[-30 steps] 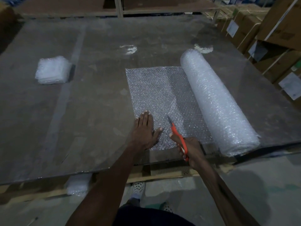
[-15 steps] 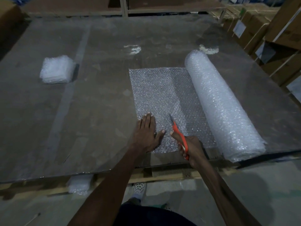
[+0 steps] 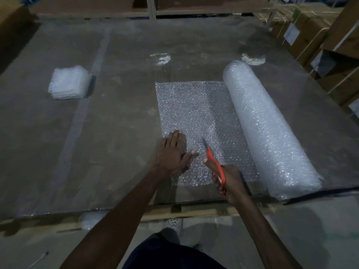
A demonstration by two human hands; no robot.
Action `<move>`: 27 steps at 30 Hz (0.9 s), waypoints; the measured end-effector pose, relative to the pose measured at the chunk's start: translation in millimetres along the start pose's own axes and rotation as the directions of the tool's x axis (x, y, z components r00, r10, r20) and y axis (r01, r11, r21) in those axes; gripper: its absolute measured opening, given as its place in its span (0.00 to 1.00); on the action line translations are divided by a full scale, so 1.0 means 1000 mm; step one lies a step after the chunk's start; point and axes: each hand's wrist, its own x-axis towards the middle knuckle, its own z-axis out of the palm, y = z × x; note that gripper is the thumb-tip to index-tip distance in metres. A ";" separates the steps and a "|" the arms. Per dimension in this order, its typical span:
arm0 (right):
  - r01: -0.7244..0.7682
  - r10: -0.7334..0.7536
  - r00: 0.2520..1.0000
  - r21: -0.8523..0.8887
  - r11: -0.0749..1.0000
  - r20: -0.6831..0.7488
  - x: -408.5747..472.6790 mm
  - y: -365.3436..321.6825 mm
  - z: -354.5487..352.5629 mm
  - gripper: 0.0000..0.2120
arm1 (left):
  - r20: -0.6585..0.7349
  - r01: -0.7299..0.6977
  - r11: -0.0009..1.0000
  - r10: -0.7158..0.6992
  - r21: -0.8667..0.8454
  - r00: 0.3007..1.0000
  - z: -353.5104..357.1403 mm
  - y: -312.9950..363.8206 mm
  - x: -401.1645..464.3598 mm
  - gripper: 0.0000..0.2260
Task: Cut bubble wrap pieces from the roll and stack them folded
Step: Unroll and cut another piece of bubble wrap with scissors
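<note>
Orange scissors [image 3: 214, 164] mid-cut, blades aimed away from you up the unrolled sheet [image 3: 196, 117].

Your right hand [image 3: 228, 180] grips the scissor handles at the sheet's near edge; your left hand [image 3: 172, 154] lies flat, fingers straight, pressing the sheet just left of the blade. Roll [image 3: 268, 129] sits to the right, long axis running near-to-far, roughly parallel to the cut line, so I'd judge the cut runs straight ahead beside it. Plenty of sheet ahead of the tip. Bare table [image 3: 116, 133] to the left gives room to fold. Folded stack [image 3: 69, 82] is far left, well apart; left hand is nearer to it.
</note>
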 end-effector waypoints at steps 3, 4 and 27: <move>-0.021 0.021 0.999 0.005 1.000 -0.035 0.006 -0.007 0.005 0.18 | 0.008 -0.022 1.000 0.022 -0.008 1.000 -0.009 -0.012 0.031 0.38; -0.026 0.026 0.999 0.002 1.000 -0.040 0.007 -0.011 0.008 0.18 | 0.000 -0.032 0.999 0.032 -0.002 0.999 -0.011 -0.017 0.042 0.38; -0.047 0.051 0.997 0.058 0.997 -0.060 0.024 -0.019 0.023 0.18 | -0.007 -0.086 0.994 0.086 -0.061 0.996 -0.003 -0.050 0.086 0.45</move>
